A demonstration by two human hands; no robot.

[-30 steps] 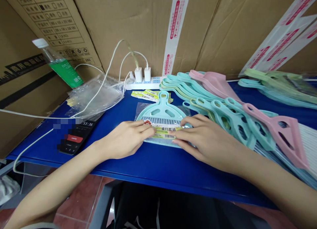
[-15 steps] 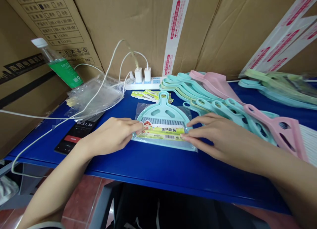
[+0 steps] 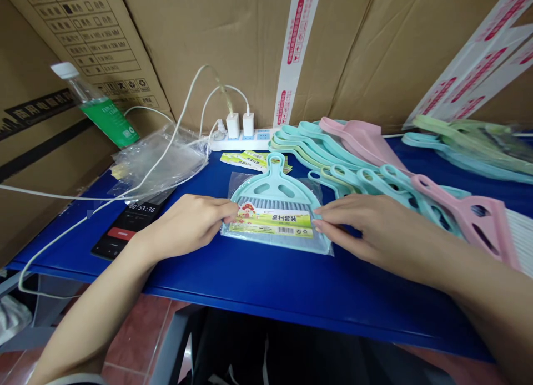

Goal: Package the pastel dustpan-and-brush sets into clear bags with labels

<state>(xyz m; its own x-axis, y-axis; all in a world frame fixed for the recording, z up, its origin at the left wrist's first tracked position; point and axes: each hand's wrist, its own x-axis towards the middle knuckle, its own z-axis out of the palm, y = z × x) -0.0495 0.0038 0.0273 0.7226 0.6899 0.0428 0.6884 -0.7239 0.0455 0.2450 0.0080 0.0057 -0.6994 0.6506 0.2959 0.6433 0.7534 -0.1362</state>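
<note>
A teal dustpan and brush set [image 3: 272, 193] lies flat in a clear plastic bag on the blue table, with a yellow-green printed label [image 3: 270, 223] across the brush. My left hand [image 3: 187, 227] holds the bag's left edge with its fingertips, beside the label. On the opposite side, my right hand [image 3: 366, 227] holds the right edge, its thumb hidden. The label stays uncovered between my hands.
Stacked teal, green and pink dustpans and brooms [image 3: 387, 191] fill the table's right side. Behind stand a power strip [image 3: 241, 142] with chargers, loose labels and a plastic bag [image 3: 160, 160]. A phone [image 3: 129, 227] shows a timer at left. Cardboard boxes form the back wall.
My hands have moved apart from above the label to the bag's sides. The label now shows fully, and the bag lies flatter and slightly further from me.
</note>
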